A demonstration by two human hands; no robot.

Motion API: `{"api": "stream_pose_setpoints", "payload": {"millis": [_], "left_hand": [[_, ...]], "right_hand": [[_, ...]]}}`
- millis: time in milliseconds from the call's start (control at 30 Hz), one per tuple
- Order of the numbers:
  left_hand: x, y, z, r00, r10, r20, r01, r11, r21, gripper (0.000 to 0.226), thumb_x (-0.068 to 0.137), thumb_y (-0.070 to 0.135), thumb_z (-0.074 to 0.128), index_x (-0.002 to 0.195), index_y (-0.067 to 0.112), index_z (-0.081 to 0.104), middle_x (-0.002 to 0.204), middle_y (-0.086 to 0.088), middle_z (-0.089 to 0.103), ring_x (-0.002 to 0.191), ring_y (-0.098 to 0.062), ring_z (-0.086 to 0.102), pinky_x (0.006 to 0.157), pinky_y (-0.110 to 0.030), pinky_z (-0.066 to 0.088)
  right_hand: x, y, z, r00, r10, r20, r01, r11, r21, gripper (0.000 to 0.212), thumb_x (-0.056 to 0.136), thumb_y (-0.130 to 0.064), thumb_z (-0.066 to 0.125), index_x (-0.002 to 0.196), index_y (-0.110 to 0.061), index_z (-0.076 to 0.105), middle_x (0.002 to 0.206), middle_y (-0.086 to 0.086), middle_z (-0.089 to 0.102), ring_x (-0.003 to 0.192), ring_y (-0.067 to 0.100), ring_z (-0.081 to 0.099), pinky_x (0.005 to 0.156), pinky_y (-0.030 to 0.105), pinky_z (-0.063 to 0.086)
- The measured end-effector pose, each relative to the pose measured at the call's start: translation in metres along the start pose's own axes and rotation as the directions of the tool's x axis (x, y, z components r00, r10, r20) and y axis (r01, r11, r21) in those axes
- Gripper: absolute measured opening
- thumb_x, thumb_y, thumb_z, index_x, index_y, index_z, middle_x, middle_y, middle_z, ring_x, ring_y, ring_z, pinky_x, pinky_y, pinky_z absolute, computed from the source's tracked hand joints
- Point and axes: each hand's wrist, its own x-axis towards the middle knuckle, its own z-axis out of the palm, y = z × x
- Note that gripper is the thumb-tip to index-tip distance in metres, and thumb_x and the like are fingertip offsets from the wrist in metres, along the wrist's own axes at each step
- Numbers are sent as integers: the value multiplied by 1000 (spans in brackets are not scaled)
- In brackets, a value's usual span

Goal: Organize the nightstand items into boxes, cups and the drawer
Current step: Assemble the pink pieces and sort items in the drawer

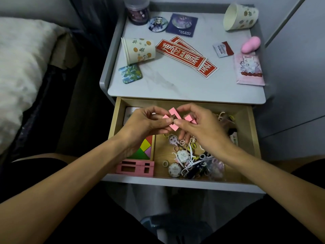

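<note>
Left hand [144, 123] and right hand [200, 127] are held close together above the open drawer [202, 103]. A pink zigzag piece [173, 115] is pinched between both hands' fingertips, over the drawer's far part.

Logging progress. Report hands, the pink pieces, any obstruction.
Left hand and right hand both pinching pink puzzle pieces over the open drawer. Pieces not yet stowed. Loose clutter fills drawer's right side; both cups lie tipped on the nightstand.

pink puzzle pieces [173, 118] | red-white stickers [186, 57] | floral cream cups [140, 50] | grey nightstand [175, 81]
</note>
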Motion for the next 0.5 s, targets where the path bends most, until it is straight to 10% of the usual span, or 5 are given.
{"api": "stream_pose_setpoints", "payload": {"millis": [500], "left_hand": [[6,-7,-4,999,12,-37,-14,999,-29,10,94,7,62,103,4,67,80,-10,73,65,-18,69,69,-24,61]], "right_hand": [[6,-2,5,999,28,23,-27,999,-34,25,89,-9,69,114,-11,69,75,4,74,64,16,72,61,22,57]]}}
